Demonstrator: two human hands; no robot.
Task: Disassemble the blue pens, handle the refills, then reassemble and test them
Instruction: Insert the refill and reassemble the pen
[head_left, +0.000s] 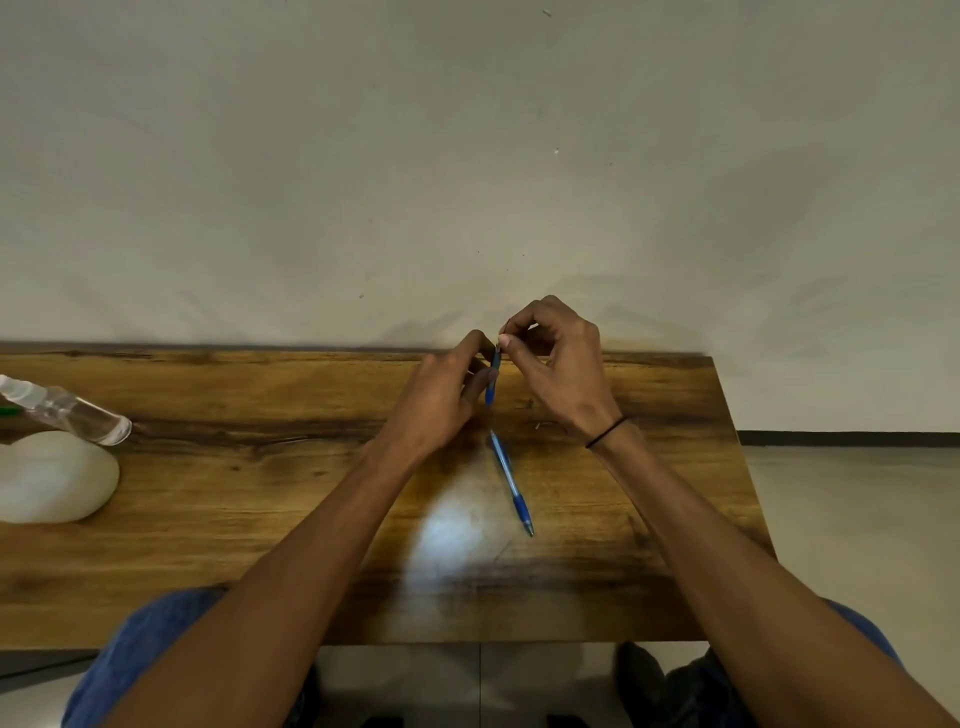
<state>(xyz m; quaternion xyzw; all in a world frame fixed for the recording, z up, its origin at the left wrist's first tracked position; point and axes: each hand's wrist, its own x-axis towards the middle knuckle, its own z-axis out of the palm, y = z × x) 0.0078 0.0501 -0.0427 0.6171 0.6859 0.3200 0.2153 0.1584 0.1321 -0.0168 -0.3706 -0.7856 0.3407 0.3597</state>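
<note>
Nearest the camera, 2 bare forearms extend over the near edge of the wooden table (208, 519). 1 blue pen (511, 483) lies flat on the table between the forearms, apart from both hands, its tip pointing toward the near right.

Beyond it, the left hand (441, 400) grips the second blue pen (491, 376) by its barrel, holding it roughly upright above the far part of the table. The right hand (561, 364) is pinched, thumb and forefinger closed at the upper end of this pen; what exactly sits between those fingertips is too small to tell. A dark band (605, 432) circles the right wrist.

At the far left, a clear bottle (67, 410) lies tilted on a white rounded object (52, 478). A plain wall (467, 156) stands behind the table.
</note>
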